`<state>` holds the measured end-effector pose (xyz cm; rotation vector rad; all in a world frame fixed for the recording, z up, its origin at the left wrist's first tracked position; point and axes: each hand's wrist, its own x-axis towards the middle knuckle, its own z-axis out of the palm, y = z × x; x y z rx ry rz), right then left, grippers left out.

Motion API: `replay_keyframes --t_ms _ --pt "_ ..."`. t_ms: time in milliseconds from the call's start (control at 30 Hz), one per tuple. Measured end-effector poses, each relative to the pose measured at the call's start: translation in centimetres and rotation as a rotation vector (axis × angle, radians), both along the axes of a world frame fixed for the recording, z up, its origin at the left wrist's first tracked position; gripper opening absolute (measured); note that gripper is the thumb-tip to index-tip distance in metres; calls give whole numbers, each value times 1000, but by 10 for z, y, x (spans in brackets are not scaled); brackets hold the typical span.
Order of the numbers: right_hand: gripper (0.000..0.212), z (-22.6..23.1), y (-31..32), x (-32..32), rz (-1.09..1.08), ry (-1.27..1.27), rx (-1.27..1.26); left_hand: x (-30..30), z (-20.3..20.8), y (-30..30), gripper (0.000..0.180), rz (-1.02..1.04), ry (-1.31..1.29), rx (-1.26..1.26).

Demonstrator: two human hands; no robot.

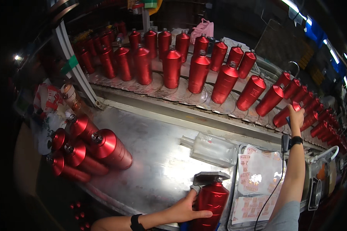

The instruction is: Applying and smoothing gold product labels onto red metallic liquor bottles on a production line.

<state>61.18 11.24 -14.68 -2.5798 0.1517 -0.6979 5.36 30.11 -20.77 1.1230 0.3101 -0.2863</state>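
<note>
Near the lower edge, left hand [187,210]: it is wrapped around the body of a red bottle [213,202], with the thumb laid across the front; some fingers are hidden behind it. A black wristband [136,222] is on this wrist.
Bottle in the left hand: it stands nearly upright by the near side of the worktop [150,154], and its bare threaded neck points up. Its base is cut by the lower edge. Just behind the neck is a dark flat pad [205,179].
Right hand: this hand [297,113] reaches far to the right and is closed about the upper part of a second red bottle [282,118], in the row of bottles. Not all its fingers can be seen. A black watch [295,141] is on the wrist.
Beside the right forearm: a metal tray [232,204] carries white sheets [258,177] with red print, and a black cable [273,192] runs across them.
Middle of the worktop: a clear bottle [216,149] lies on its side, near the tray.
Left part of the worktop: five red bottles [113,150] are grouped close together.
Beyond the worktop: many red bottles [171,69] stand on round discs [194,98], in a long curved line.
Far back: a pink bag [202,29].
</note>
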Motion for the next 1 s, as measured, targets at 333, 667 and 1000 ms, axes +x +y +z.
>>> replay_keyframes --t_ms 333,667,1000 --pt "81 76 83 -188 664 -30 87 -32 5 44 99 20 -68 55" --pt "79 101 324 -363 1363 181 68 -62 18 85 98 63 -17 45" --pt "80 18 482 -434 1474 282 -45 -82 -4 118 92 71 11 -48"
